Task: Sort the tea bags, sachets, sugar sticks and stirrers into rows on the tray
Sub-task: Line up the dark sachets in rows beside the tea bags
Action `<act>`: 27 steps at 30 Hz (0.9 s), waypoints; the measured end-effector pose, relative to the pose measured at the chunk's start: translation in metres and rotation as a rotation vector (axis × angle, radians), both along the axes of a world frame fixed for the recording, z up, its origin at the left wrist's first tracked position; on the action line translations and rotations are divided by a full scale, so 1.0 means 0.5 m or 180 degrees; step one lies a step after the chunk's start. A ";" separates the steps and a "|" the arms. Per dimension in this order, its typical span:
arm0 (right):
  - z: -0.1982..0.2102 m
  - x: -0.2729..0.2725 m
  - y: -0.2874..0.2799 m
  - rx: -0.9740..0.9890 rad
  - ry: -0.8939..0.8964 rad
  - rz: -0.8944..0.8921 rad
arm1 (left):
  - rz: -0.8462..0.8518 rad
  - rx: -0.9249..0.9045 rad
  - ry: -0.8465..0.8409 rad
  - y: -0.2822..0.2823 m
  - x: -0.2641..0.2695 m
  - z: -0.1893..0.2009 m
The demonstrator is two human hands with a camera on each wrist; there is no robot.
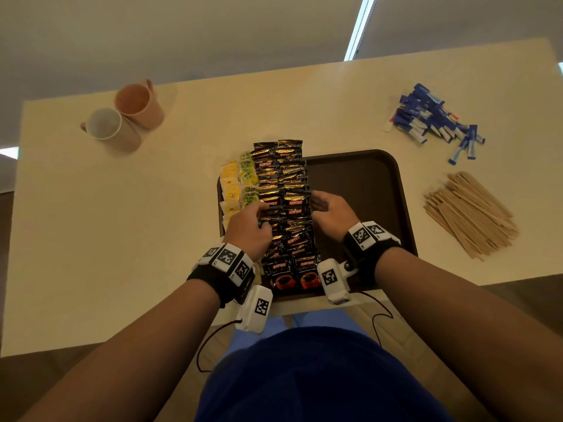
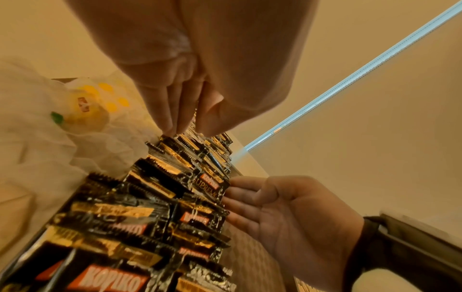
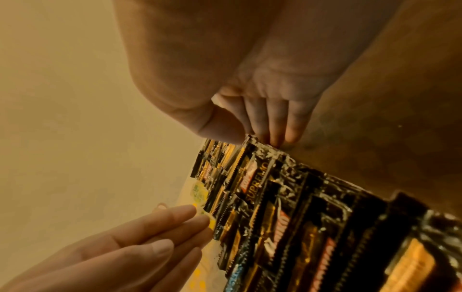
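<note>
I had my left hand point(image 1: 250, 224) on the left edge of the coffee sachets point(image 1: 285, 190) and my right hand point(image 1: 330, 208) on their right edge, fingers straight and held together, clamping nothing — I only pressed inward from both sides. The sachets lay in two overlapping black-and-gold columns down the brown tray point(image 1: 393, 190), the far ends reaching past its back rim, and squeezing them between flat fingers seemed the surest way to keep the columns narrow and straight. To the left, touching the sachets, stood the yellow and green tea bags point(image 1: 236, 185) in their own rows; I kept my left fingers point(image 3: 175, 215) right at that seam, probably so the two kinds would not mix. The right half of the tray was bare — room, I judged, for the blue sugar sticks point(image 1: 435, 120) and wooden stirrers point(image 1: 469, 210), both in loose heaps on the table point(image 1: 122, 223), well apart from my hands. Two mugs point(image 1: 122, 117) stood far left.
</note>
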State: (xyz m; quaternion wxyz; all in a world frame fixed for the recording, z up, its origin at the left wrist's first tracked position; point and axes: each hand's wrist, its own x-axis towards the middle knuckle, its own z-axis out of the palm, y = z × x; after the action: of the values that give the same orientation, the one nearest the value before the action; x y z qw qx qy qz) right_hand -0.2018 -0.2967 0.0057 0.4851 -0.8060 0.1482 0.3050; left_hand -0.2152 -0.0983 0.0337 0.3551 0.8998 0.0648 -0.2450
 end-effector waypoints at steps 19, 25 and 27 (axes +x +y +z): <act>0.021 0.115 0.006 -0.0144 -0.0074 0.0014 | -0.0252 -0.0008 0.0020 -0.023 0.128 0.002; 0.028 0.138 0.007 0.0060 -0.0063 -0.0100 | -0.0249 0.0109 -0.0064 -0.021 0.191 0.011; 0.032 0.141 0.006 0.0135 -0.0073 -0.0073 | -0.0226 0.0117 -0.0059 -0.018 0.206 0.015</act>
State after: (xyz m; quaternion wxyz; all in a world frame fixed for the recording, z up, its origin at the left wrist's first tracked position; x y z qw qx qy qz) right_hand -0.1311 -0.2934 0.0215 0.5072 -0.7973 0.1454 0.2932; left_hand -0.1121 -0.1072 0.0414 0.3302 0.9101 0.0340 -0.2479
